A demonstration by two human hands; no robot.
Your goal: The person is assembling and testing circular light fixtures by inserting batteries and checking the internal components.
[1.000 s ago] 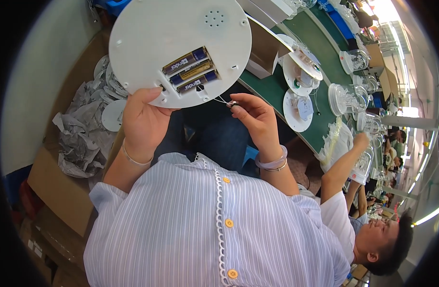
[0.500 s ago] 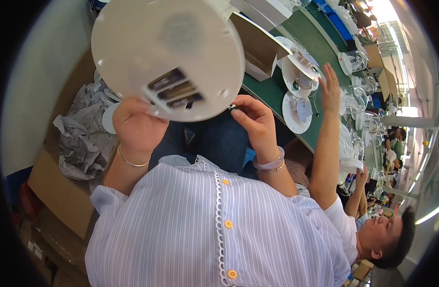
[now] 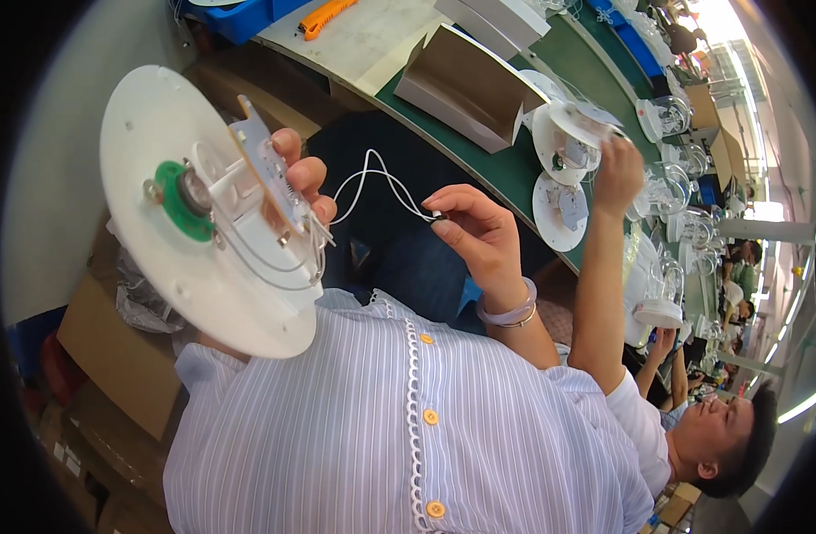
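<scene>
My left hand (image 3: 303,171) is closed on a round white plastic base (image 3: 141,116), held tilted at the left, its fingers by the upright circuit board (image 3: 270,169). The base's inner side shows, with a round part in a green ring (image 3: 178,203) and thin wires; my palm is hidden behind it. From the board a thin white cable (image 3: 370,158) loops across to my right hand (image 3: 484,236). There, thumb and forefinger pinch the cable's end, a small white and black connector (image 3: 437,216).
An open box (image 3: 466,89) stands on the green table (image 3: 417,111), beside several similar bases (image 3: 559,214). A co-worker's hand (image 3: 620,173) touches one. An orange cutter knife (image 3: 326,18) and a blue bin (image 3: 243,20) lie farther off. At my left is a carton (image 3: 114,356) with crumpled paper (image 3: 145,298).
My left hand has turned the base from its underside with the battery slots to its inner side and brought it left and down. The right hand keeps its pinch; the cable now shows.
</scene>
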